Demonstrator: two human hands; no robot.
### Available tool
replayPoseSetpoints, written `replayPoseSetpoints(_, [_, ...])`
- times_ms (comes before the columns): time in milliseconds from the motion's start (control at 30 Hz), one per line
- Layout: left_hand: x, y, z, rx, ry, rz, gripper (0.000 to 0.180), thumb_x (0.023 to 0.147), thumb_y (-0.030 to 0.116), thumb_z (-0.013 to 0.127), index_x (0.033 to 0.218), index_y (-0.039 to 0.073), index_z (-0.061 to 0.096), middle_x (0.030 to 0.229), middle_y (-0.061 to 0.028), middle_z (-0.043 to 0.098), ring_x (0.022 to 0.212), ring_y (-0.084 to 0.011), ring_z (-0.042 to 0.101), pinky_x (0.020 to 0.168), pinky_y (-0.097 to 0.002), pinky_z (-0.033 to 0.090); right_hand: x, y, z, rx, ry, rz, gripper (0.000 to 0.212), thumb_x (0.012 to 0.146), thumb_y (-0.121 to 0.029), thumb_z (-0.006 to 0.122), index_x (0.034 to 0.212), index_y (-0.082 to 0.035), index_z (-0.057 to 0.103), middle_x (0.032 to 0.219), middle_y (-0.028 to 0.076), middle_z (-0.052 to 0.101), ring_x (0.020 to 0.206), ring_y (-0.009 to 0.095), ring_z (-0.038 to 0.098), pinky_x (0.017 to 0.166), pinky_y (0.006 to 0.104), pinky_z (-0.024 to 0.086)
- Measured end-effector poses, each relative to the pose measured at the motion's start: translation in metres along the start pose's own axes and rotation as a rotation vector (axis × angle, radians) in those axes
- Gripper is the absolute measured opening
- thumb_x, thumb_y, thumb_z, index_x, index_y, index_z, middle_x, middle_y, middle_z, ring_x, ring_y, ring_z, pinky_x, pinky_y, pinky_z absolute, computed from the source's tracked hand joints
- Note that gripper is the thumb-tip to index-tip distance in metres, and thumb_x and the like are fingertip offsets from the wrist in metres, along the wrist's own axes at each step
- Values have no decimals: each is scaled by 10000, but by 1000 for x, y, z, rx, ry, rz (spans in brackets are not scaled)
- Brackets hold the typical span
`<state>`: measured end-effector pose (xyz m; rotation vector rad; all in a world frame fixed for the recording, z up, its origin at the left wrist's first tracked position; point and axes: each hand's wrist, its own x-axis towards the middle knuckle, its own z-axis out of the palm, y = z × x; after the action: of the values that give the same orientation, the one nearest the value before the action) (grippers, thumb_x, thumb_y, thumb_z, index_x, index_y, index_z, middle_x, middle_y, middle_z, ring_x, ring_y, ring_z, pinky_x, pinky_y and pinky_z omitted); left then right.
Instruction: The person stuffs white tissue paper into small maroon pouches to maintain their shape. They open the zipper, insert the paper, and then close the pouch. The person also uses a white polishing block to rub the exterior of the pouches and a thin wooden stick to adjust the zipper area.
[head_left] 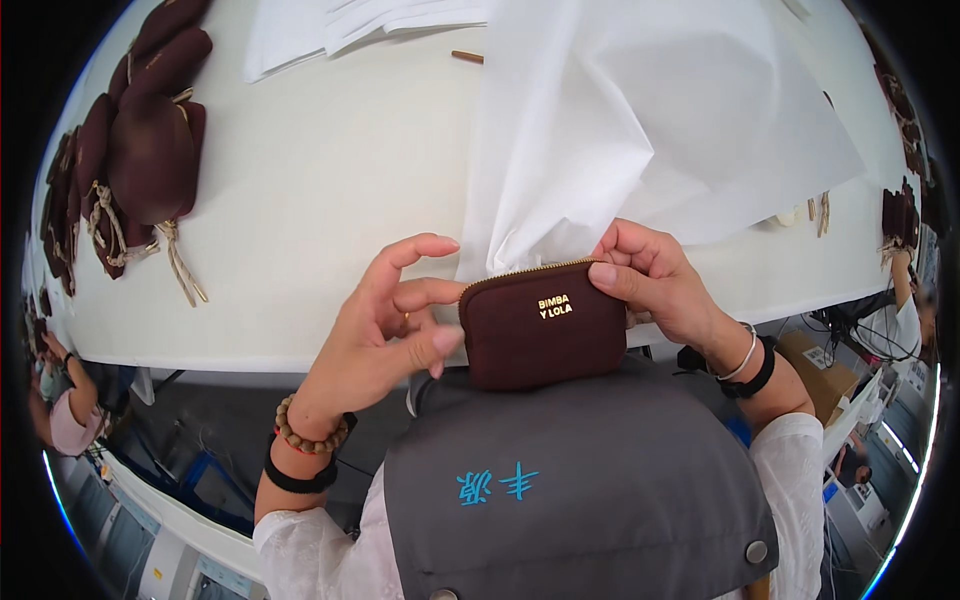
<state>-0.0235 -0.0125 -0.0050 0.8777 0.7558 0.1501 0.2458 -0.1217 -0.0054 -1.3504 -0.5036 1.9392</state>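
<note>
A dark maroon zip pouch (545, 350) with gold lettering is upright at the table's near edge, in front of my grey apron. Its gold-toothed zipper runs along the top. My right hand (650, 275) pinches the pouch's upper right corner, thumb on the front face. At the upper left corner is my left hand (385, 325), fingers spread and the index fingertip at the pouch's edge. A thin white sheet (560, 150) gathers to a crumpled end right behind the zipper; whether any of it is inside the pouch, I cannot tell.
Several maroon pouches with beige cords (155, 160) are piled at the far left. White sheets (370, 30) are stacked at the back, near a small brown stick (467, 57). A cardboard box (815, 375) stands below the table at right. Other people are at both sides.
</note>
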Motion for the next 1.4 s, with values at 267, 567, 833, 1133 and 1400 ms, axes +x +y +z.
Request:
replayPoseSetpoints(267, [11,-11,27,-34,-2,-133,615,844,69,714,1325,21,334,965,-128,686,837,-114,653,712,-226,506,-7,5,12,-167,79,-132,135,966,-144,577,999,-14,559,833,-11,633,757,13,556,631,182,437])
replayPoseSetpoints(567, [22,0,-14,1061,257,705,272,814,-23,603,1058,88,654,1057,-55,664,709,-194,578,612,-271,460,1,3,5,-453,36,-198,109,956,-127,579,1010,-33,573,800,12,636,701,53,522,609,215,426])
replayPoseSetpoints(833, [44,1,-8,1577,105,905,200,694,26,637,872,116,646,1206,22,605,759,-155,539,613,-270,389,-3,-14,-9,-1470,158,-696,313,761,-12,619,1057,-113,604,1249,59,512,650,190,564,591,298,459])
replayPoseSetpoints(1133, [-5,2,7,757,185,539,153,801,-44,642,922,38,596,1050,-113,678,651,-163,543,588,-259,456,0,-22,-19,-1305,151,-676,224,748,-37,659,964,-72,612,1002,62,611,572,186,543,526,281,445])
replayPoseSetpoints(1400, [-9,-19,15,438,47,212,237,837,79,719,1043,22,618,922,-44,659,576,-44,493,547,-195,418,-11,-31,3,-716,-152,-256,163,860,-147,672,971,-37,627,834,40,609,564,117,509,513,259,418])
